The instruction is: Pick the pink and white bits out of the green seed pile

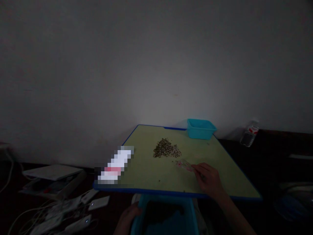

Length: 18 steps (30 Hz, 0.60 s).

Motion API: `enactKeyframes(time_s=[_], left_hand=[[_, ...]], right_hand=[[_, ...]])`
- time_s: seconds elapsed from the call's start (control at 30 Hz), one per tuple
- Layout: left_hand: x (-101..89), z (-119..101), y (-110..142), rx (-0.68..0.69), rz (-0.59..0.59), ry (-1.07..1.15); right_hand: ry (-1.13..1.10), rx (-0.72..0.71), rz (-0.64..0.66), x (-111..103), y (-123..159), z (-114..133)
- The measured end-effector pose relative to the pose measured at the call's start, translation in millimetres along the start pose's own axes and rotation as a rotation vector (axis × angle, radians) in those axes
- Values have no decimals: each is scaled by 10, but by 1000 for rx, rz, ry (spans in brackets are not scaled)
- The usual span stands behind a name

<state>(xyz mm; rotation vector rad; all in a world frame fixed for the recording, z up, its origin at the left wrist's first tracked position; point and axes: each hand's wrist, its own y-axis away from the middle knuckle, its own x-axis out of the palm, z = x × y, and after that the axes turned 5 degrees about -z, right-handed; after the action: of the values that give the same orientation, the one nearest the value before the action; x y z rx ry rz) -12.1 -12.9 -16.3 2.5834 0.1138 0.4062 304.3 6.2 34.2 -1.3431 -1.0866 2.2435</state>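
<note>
At a pale-topped table (144, 173) edged in blue, a person's right hand (207, 178) pinches a clear, pink-marked strip (185, 165) between thumb and fingers, low over the right-hand part of the surface. The strip's long axis runs nearly crosswise, slanting slightly away from the person toward the left; its free end points at a few stray grains just short of a loose pile of dark grains (164, 148). Whether it touches the tabletop cannot be told.

Below the near edge, the left hand (130, 213) is at the left side of a blue bin (194, 217) with dark contents too dim to identify; whether its fingers grip the wall or merely rest there is unclear. A second blue bin (201, 132) stands at the table's far right corner, near the wall (156, 65). To its right, well apart, a clear bottle (249, 133) with a red-and-white label leans tilted. A pixelated bright patch (114, 167) covers the table's left edge.
</note>
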Motion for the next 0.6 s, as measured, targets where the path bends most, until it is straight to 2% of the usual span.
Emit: enactKeyframes(time_s=[0.2,0.37,0.6], left_hand=[[27,-38,30,-3,109,95],[54,-103,85,3,132,71],[65,-174,109,25,52,-29]], right_hand=[[35,24,11,-3,8,2],[47,32,2,-6,11,2],[52,48,33,17,29,-37]])
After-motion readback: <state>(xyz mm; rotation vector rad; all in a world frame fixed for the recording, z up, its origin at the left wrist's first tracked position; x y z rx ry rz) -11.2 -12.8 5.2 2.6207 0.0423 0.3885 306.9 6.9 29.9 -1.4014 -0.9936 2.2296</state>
